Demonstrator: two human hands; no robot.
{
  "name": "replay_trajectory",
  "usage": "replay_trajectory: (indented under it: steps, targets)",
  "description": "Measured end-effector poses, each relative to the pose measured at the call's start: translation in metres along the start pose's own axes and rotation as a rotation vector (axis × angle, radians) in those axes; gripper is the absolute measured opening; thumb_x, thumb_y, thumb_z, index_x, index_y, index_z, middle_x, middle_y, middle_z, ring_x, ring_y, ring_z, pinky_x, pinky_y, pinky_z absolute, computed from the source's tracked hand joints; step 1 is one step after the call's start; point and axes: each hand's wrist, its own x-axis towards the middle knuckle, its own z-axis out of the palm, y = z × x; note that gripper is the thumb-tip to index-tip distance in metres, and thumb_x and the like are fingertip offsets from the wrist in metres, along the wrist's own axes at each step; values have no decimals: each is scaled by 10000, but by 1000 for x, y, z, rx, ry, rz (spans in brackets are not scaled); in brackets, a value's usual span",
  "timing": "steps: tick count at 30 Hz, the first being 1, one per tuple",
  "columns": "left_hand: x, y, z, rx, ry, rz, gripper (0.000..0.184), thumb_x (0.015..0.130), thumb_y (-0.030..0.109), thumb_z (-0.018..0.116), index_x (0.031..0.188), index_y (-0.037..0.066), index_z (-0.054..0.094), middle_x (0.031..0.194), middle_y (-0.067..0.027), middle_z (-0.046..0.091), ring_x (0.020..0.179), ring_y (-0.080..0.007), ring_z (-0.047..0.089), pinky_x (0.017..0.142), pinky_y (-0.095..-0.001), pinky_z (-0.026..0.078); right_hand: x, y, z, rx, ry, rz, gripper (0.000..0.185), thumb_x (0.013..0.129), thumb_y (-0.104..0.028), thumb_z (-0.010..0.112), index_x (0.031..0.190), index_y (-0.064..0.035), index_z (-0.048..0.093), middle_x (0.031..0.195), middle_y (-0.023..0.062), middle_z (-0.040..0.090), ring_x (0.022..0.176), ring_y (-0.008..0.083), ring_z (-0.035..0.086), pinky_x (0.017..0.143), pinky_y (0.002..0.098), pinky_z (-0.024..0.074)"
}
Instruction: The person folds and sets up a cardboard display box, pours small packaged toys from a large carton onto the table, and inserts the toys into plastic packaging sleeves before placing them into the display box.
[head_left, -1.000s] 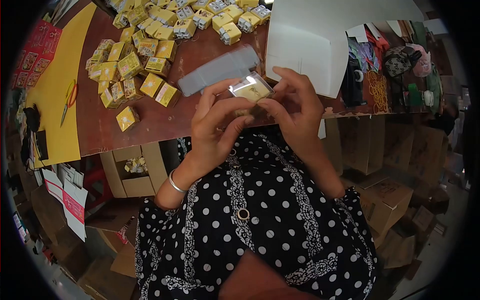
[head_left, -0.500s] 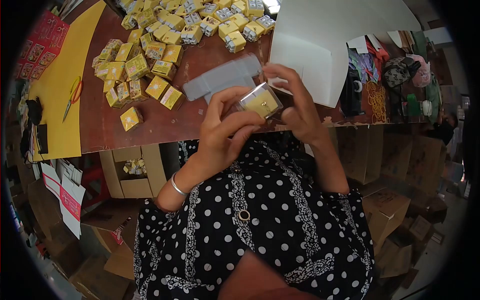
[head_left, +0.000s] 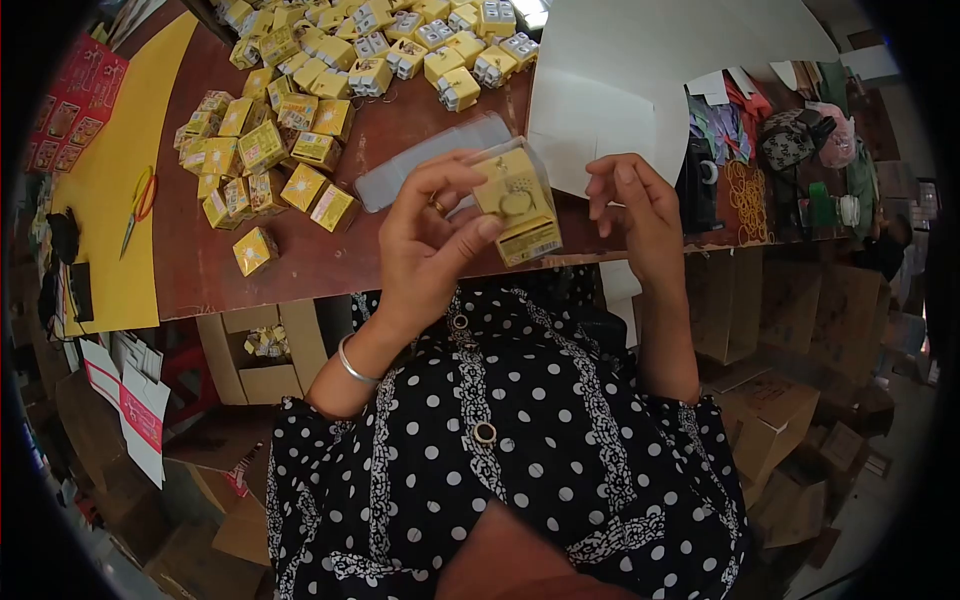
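Red-brown and chipped, our broad counter (head_left: 330,250) spreads ahead; above its near edge, our bare left hand (head_left: 422,225) has its grip clamped on a yellow printed box in clear plastic (head_left: 525,195). Our bare right hand (head_left: 640,205) hovers beside it, fingers apart. We should pinch lightly, sparing the plastic, whose upper end we cannot quite make out.
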Motion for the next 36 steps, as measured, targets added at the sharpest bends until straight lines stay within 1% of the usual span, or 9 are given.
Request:
replay_trajectory:
  steps: [5, 8, 10, 14, 17, 20, 23, 26, 36]
  targets:
    - [4, -10, -5, -6, -24, -81, 446, 868, -60, 712, 1264, 11, 519, 1425, -153, 430, 1298, -266, 514, 1046, -391, 511, 3, -11, 0, -74, -43, -21, 328, 1066, -302, 487, 1164, -10, 603, 883, 43, 621, 691, 68, 577, 527, 197, 427]
    - [9, -11, 4, 435, -31, 158, 540, 818, -81, 735, 1299, 34, 519, 1367, -152, 486, 1231, -301, 562, 996, -403, 530, 0, -29, 13, -15, -110, 75, 337, 1048, -291, 523, 1233, -11, 548, 894, 54, 616, 674, 68, 578, 509, 191, 429]
    - [16, -12, 10, 835, -57, 550, 605, 772, -60, 756, 1325, 59, 541, 1266, -139, 545, 1163, -343, 584, 955, -418, 527, -5, -31, 30, 23, -131, 104, 358, 1037, -286, 542, 1268, -13, 515, 903, 58, 612, 668, 67, 578, 502, 188, 431]
    - [25, -44, 15, 970, -183, 848, 558, 776, 46, 759, 1308, 78, 593, 1220, -103, 564, 1137, -344, 573, 956, -447, 495, 2, -17, 35, -144, -109, -5, 403, 979, -249, 627, 1297, -48, 483, 953, 37, 612, 766, 73, 591, 583, 195, 473]
    - [30, -56, 16, 951, -115, 680, 565, 763, 52, 758, 1304, 81, 594, 1231, -117, 559, 1149, -345, 558, 958, -462, 491, 13, -23, 15, -203, -90, 20, 472, 911, -168, 708, 1311, -60, 481, 1016, 51, 628, 887, 98, 613, 650, 213, 499]
    - [33, -56, 13, 1071, -246, 561, 576, 746, 63, 751, 1297, 47, 583, 1252, -147, 549, 1212, -350, 530, 989, -472, 471, 44, -40, -5, -555, 251, -135, 576, 824, -58, 766, 1327, -68, 486, 1088, 97, 639, 1014, 165, 635, 735, 303, 555]
    - [32, -66, 17, 1219, -420, 440, 547, 765, 74, 713, 1285, -5, 564, 1266, -163, 542, 1263, -351, 510, 1020, -478, 449, 87, -19, -29, -1036, 179, -421, 558, 822, -61, 769, 1315, -58, 507, 1138, 127, 644, 1036, 238, 652, 786, 355, 571]
    - [27, -85, 14, 1309, -502, 411, 490, 815, 86, 648, 1279, -36, 546, 1281, -172, 541, 1316, -363, 478, 1066, -488, 412, 115, -13, -22, -1207, 92, -439, 508, 825, -56, 760, 1286, -51, 548, 1195, 147, 634, 1081, 301, 647, 843, 369, 563]
    - [23, -54, -3, 1273, -412, 402, 530, 779, 96, 742, 1267, 1, 556, 1323, -173, 533, 1317, -361, 477, 1087, -458, 406, 146, 26, -17, -1331, 180, -717, 439, 860, -129, 754, 1274, -103, 612, 1321, 101, 589, 1218, 309, 570, 982, 409, 493]
